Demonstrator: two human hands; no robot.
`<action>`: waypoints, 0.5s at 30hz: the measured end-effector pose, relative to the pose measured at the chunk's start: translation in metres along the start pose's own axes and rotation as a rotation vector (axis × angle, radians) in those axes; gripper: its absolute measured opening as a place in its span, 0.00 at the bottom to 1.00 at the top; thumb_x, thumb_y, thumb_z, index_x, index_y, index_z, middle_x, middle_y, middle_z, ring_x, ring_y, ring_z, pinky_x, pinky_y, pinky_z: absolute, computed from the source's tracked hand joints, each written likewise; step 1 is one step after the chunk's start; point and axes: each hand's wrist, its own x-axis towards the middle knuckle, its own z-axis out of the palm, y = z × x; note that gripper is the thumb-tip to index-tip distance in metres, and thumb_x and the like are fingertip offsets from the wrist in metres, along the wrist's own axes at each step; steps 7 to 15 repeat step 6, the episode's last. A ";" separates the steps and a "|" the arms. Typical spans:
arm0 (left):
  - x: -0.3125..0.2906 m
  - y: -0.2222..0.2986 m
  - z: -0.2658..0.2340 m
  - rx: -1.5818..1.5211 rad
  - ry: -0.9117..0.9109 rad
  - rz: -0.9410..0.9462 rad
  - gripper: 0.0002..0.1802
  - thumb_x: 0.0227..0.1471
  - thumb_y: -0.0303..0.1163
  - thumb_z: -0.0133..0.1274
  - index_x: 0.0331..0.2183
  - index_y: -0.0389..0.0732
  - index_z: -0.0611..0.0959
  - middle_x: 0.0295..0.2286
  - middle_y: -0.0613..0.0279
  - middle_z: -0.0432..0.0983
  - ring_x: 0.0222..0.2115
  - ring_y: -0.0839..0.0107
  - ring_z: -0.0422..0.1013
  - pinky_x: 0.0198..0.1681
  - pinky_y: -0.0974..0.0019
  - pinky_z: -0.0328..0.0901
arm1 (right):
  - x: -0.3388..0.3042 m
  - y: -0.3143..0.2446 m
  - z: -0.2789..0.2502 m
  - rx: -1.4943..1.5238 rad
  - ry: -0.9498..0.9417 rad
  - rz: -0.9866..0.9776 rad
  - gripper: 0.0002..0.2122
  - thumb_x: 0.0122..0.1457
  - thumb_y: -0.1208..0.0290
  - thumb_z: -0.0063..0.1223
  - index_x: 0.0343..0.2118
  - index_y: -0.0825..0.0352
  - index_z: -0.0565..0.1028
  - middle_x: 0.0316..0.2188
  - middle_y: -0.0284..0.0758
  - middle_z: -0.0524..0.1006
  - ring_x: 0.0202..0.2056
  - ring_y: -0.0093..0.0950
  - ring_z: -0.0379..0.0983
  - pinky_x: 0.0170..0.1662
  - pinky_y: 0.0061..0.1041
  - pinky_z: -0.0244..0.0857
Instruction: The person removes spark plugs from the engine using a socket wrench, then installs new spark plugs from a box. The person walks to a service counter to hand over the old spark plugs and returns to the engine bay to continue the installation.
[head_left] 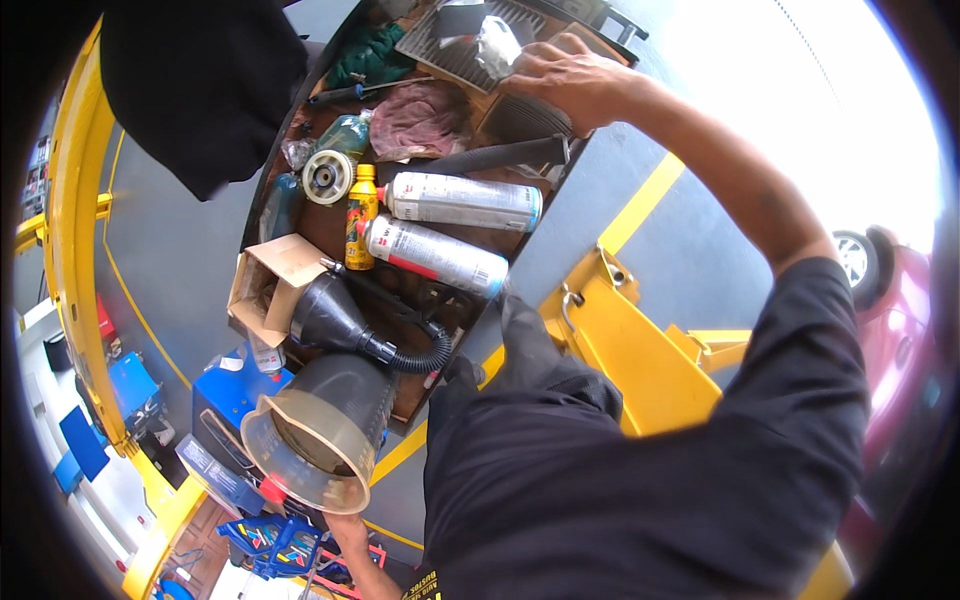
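Observation:
At the far end of a tool cart (405, 405), my right hand (570, 80) has its fingers bent beside a crumpled piece of clear plastic (497, 47). What lies under those fingers is hidden. A dark ribbed panel (522, 118) sits right below this hand, and a grey pleated filter (450, 50) lies to its left. Low in the view, my left hand (345, 528) grips the rim of a large translucent plastic jug (265, 450). The jug is tilted with its mouth toward me. Its wall partly covers the fingers.
The cart holds two spray cans (465, 202), a yellow bottle (361, 215), a black funnel (335, 312) with a flexible spout, a cardboard box (265, 290), a round metal part (328, 177) and a pink rag (420, 118). Yellow lift arms (640, 345) stand right. Someone's dark clothing (200, 90) shows upper left.

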 end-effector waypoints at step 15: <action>0.002 -0.011 -0.003 -0.045 -0.004 0.065 0.16 0.57 0.35 0.58 0.41 0.32 0.80 0.37 0.56 0.77 0.39 0.63 0.72 0.45 0.61 0.65 | -0.032 0.036 -0.037 -0.231 0.283 -0.009 0.39 0.45 0.62 0.72 0.63 0.59 0.66 0.55 0.42 0.70 0.60 0.41 0.62 0.62 0.47 0.57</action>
